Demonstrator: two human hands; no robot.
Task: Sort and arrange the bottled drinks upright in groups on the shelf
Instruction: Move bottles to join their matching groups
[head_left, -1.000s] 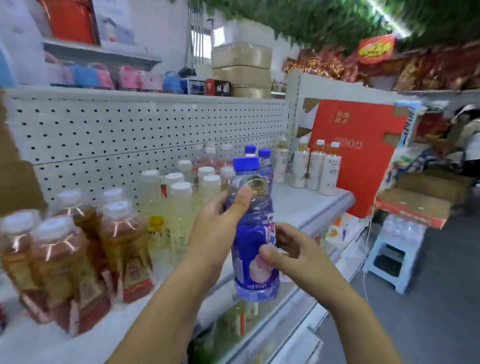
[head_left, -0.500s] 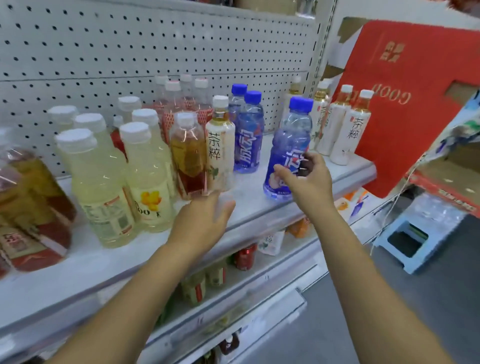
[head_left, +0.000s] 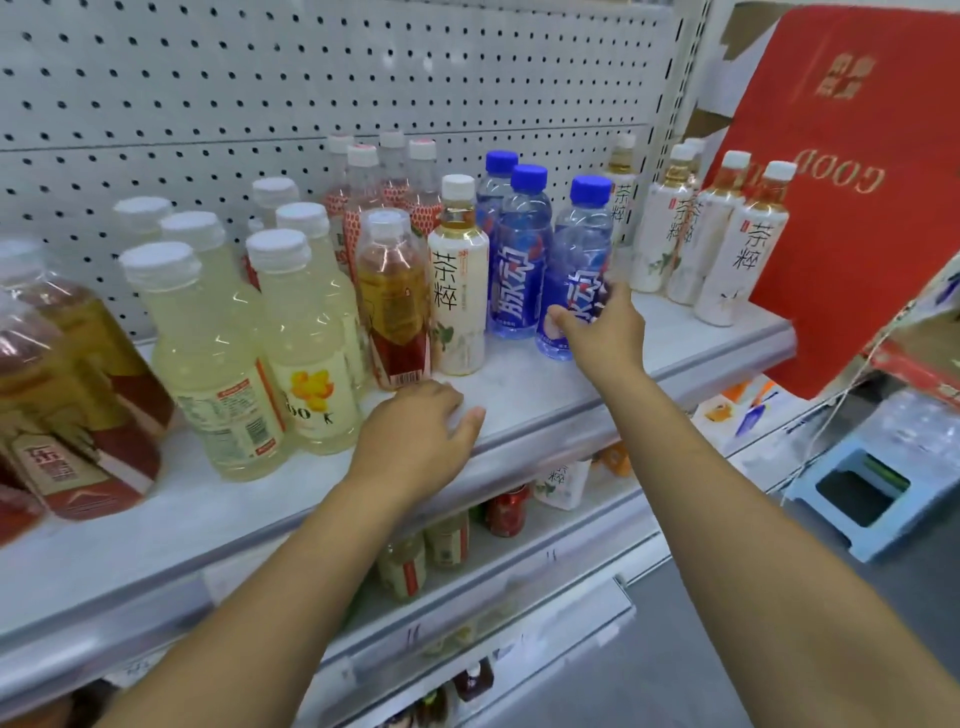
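Note:
A blue-capped bottle with a blue label (head_left: 574, 265) stands upright on the white shelf (head_left: 524, 395), beside two more blue bottles (head_left: 519, 260). My right hand (head_left: 602, 327) grips its lower part, thumb on the front and fingers round the right side. My left hand (head_left: 415, 441) rests palm-down on the shelf's front edge, fingers relaxed, holding nothing. Just behind it stand an amber tea bottle with a red label (head_left: 392, 301) and a white tea bottle (head_left: 457, 291). More white tea bottles (head_left: 727, 249) are grouped at the right.
Pale yellow drinks with white caps (head_left: 218, 358) fill the shelf's left-middle, amber bottles (head_left: 67, 395) the far left, pink-labelled bottles (head_left: 363, 192) the back by the pegboard. A red board (head_left: 841, 218) leans at the right end. Lower shelves hold cans; a blue stool (head_left: 872, 493) stands on the floor.
My right hand has set the blue bottle further back and left, close beside the other blue bottles. My left hand has come down from hovering onto the shelf's front edge.

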